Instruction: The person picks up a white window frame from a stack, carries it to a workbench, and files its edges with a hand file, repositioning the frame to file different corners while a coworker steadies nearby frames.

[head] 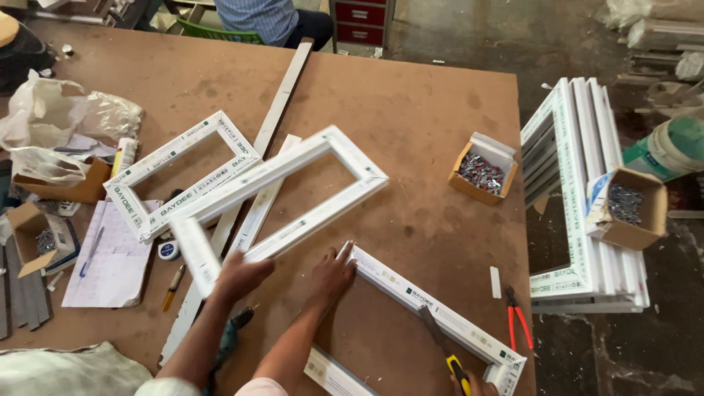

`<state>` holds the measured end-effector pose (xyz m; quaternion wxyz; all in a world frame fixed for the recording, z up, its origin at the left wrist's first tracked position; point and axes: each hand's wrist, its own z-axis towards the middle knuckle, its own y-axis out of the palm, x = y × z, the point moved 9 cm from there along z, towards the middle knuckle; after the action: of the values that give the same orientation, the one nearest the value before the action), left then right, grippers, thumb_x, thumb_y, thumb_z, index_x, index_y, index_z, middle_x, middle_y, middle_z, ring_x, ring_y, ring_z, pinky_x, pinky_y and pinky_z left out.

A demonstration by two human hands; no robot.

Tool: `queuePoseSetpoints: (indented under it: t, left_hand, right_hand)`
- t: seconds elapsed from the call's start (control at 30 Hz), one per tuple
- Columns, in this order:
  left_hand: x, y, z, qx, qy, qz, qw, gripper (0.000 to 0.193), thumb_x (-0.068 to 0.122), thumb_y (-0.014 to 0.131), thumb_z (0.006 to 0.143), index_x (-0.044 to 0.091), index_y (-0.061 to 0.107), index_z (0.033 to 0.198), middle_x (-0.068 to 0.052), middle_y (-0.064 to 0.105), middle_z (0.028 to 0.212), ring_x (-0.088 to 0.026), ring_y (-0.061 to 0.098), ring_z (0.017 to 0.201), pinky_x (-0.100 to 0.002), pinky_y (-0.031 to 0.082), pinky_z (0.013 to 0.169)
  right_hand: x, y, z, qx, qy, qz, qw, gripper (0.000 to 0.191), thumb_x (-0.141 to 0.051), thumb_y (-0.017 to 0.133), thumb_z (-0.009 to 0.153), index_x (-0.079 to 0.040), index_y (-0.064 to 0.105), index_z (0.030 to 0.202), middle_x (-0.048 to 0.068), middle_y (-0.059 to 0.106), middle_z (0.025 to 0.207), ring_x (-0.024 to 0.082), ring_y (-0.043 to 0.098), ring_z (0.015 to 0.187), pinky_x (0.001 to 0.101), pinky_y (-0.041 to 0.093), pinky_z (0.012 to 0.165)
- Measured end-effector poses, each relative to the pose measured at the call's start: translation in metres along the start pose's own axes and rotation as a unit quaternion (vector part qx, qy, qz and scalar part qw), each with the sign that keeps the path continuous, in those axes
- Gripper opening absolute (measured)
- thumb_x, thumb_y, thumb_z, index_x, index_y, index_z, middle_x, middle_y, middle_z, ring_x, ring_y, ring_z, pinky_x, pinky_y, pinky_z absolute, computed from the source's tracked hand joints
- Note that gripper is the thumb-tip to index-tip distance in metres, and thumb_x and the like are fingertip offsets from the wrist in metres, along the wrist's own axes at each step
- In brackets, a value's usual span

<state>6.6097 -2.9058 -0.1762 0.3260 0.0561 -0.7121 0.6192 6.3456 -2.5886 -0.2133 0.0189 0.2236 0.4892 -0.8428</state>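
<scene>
Lowest in the frame, the white rectangular plastic window frame [433, 308] lies flat on the brown board surface [411, 125], running from centre to lower right. The right hand [331, 275] rests palm-down on its upper left corner, fingers spread and flat; this grip is wide, pressing rather than enclosing. At the lower right edge, another hand [477, 384], whose owner cannot be determined, holds a yellow-and-black-handled tool [449, 352] lying across the same frame.

Left of centre, the left hand [238, 277] is closed around the near corner of a second white plastic window frame [275, 194]; this grip holds the frame tilted and raised off the surface. Motion blur obscures the frame's lower left end.

A third white frame [180, 174] lies flat at the centre left, partly beneath the raised one. A long grey metal strip [282, 95] runs diagonally towards the top centre.

Right of centre stands an open cardboard box of screws [482, 170]. Red-handled pliers [518, 317] lie near the surface's right edge. A stack of white frames [587, 191] stands off the surface at the right, carrying a second cardboard box of screws [627, 207]. Papers with a pen [110, 257] occupy the left, plastic bags [51, 117] the upper left.
</scene>
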Motion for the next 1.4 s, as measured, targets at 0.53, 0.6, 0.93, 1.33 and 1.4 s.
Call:
queuePoseSetpoints:
  t: [0.53,0.6,0.93,1.33,1.4]
  left_hand:
    - [0.088,-0.071,0.059,-0.088,0.496,0.456,0.734,0.035,0.008,0.07,0.082,0.0,0.052,0.111,-0.017,0.051,0.114,-0.032,0.056,0.107,-0.04,0.052,0.089]
    - [0.099,-0.064,0.049,-0.143,0.514,0.324,0.781,0.019,0.005,0.066,0.087,0.003,0.055,0.103,-0.012,0.056,0.116,-0.029,0.059,0.112,-0.037,0.054,0.087]
    - [0.036,-0.073,0.008,0.175,-0.006,-0.074,0.982,0.015,0.022,0.056,0.102,0.007,0.059,0.103,-0.018,0.071,0.098,-0.038,0.068,0.096,-0.051,0.053,0.08]
    - [0.03,-0.064,0.01,0.16,-0.025,-0.053,0.985,0.026,0.035,0.057,0.1,0.01,0.062,0.106,-0.013,0.073,0.097,-0.036,0.07,0.093,-0.051,0.053,0.076]
    - [0.037,-0.066,0.011,0.157,0.01,-0.049,0.986,0.03,0.038,0.06,0.096,0.011,0.064,0.11,-0.013,0.073,0.097,-0.037,0.069,0.093,-0.051,0.054,0.073]
  right_hand:
    - [-0.012,-0.006,-0.005,-0.022,0.0,-0.065,0.998,0.039,-0.04,0.088,0.062,-0.008,0.076,0.081,0.013,0.067,0.054,0.03,0.062,0.041,0.0449,0.045,0.045]
    - [-0.011,-0.009,-0.006,-0.023,0.025,-0.067,0.997,0.04,-0.04,0.088,0.062,-0.008,0.077,0.084,0.015,0.067,0.056,0.032,0.061,0.043,0.0443,0.048,0.049]
    - [-0.001,0.0,-0.014,-0.028,0.03,-0.085,0.996,0.042,-0.045,0.087,0.063,-0.012,0.076,0.086,0.013,0.069,0.059,0.034,0.06,0.045,0.046,0.048,0.05]
    - [-0.005,-0.002,-0.016,-0.023,0.029,-0.075,0.996,0.04,-0.044,0.086,0.067,-0.011,0.075,0.087,0.012,0.068,0.059,0.031,0.065,0.05,0.0429,0.049,0.055]
    - [-0.003,0.0,-0.018,-0.03,0.034,-0.076,0.996,0.041,-0.043,0.086,0.066,-0.01,0.075,0.088,0.012,0.068,0.06,0.031,0.065,0.052,0.0438,0.05,0.056]
